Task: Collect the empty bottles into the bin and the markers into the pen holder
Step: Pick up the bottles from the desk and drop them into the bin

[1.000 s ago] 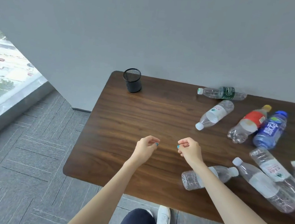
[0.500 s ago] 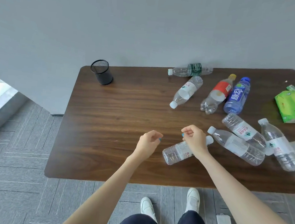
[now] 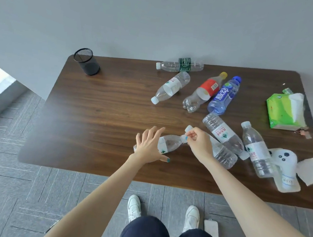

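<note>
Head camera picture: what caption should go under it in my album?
Right hand pinches a clear bottle by its neck; open left hand reaches for it.

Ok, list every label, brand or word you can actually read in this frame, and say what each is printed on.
"脉动": blue bottle.
Green-banded bottle: white brand word, too blurred to read.
White-labelled water bottles, e.g.: red characters, too small.
Handwritten tag on white pouch: illegible.
Red-labelled bottle: small print, unreadable.
</note>
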`<act>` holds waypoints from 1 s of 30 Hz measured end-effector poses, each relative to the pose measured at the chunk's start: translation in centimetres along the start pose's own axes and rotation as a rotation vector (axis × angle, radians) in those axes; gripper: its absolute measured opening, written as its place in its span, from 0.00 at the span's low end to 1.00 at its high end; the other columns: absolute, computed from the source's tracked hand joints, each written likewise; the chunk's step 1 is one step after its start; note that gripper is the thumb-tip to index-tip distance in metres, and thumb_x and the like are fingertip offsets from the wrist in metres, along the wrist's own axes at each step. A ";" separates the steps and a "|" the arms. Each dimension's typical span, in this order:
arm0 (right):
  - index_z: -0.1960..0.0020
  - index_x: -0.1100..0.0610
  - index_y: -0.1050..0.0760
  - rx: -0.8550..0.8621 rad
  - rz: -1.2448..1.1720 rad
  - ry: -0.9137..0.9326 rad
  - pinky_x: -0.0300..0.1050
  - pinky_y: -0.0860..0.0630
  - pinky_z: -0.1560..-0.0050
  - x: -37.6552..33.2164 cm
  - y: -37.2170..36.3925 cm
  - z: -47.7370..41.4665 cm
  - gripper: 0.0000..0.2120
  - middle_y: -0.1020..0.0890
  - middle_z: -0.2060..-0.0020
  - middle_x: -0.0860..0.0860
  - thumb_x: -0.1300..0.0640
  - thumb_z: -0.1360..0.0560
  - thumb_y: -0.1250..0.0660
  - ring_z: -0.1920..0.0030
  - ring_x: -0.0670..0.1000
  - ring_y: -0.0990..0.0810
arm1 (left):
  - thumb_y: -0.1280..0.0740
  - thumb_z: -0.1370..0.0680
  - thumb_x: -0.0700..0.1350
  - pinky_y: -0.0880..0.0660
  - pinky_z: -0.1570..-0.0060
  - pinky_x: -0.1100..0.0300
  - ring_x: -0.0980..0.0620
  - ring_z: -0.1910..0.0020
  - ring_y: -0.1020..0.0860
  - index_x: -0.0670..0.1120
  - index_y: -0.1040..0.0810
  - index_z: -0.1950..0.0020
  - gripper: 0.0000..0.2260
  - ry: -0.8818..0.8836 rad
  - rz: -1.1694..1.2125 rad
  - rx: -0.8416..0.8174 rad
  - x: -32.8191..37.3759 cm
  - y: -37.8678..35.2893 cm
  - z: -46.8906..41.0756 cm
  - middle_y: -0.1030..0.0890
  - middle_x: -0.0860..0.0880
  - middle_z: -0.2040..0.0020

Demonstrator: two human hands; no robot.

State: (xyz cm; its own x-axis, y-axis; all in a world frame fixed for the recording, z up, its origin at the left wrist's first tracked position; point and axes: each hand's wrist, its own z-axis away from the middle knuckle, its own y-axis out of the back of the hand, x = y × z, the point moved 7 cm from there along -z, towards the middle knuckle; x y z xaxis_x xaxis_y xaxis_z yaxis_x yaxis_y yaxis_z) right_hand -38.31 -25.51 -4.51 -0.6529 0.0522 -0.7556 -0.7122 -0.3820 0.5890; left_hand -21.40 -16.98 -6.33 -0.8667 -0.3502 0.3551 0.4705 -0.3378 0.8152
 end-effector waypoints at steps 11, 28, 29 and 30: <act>0.48 0.55 0.25 0.061 0.264 0.181 0.40 0.28 0.62 3.8 6.4 0.7 0.06 0.22 0.47 0.50 0.60 0.25 0.33 0.51 0.51 0.21 | 0.29 0.29 0.49 0.36 0.41 0.46 0.42 0.39 0.29 0.53 0.34 0.34 0.26 0.282 0.115 0.231 2.6 -2.7 1.5 0.26 0.49 0.38; 0.39 0.56 0.35 -0.023 0.755 0.320 0.47 0.26 0.45 8.4 4.6 2.2 0.33 0.25 0.43 0.55 0.39 0.34 0.25 0.43 0.53 0.24 | 0.27 0.31 0.54 0.31 0.39 0.42 0.46 0.39 0.26 0.54 0.35 0.33 0.30 0.514 0.462 0.431 1.6 -2.1 7.1 0.25 0.52 0.35; 0.38 0.56 0.36 -0.039 0.733 0.302 0.47 0.25 0.45 8.4 4.3 2.3 0.33 0.25 0.42 0.55 0.41 0.33 0.26 0.42 0.53 0.24 | 0.27 0.31 0.54 0.31 0.39 0.42 0.46 0.39 0.26 0.54 0.35 0.33 0.30 0.522 0.464 0.434 1.5 -2.1 7.4 0.25 0.52 0.36; 0.37 0.56 0.37 -0.052 0.706 0.284 0.47 0.24 0.47 8.3 4.0 2.4 0.33 0.25 0.42 0.55 0.42 0.32 0.26 0.42 0.53 0.24 | 0.27 0.31 0.55 0.30 0.39 0.42 0.46 0.39 0.26 0.54 0.35 0.33 0.30 0.529 0.468 0.438 1.4 -2.2 7.8 0.25 0.52 0.36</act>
State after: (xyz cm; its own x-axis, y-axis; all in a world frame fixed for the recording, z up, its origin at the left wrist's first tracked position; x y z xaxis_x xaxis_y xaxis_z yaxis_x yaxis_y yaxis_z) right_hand -47.21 -24.40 -7.77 -0.8522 -0.4578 -0.2532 -0.1321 -0.2801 0.9508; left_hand -24.89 -9.93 -4.07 -0.3537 -0.7718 0.5285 0.5613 0.2768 0.7799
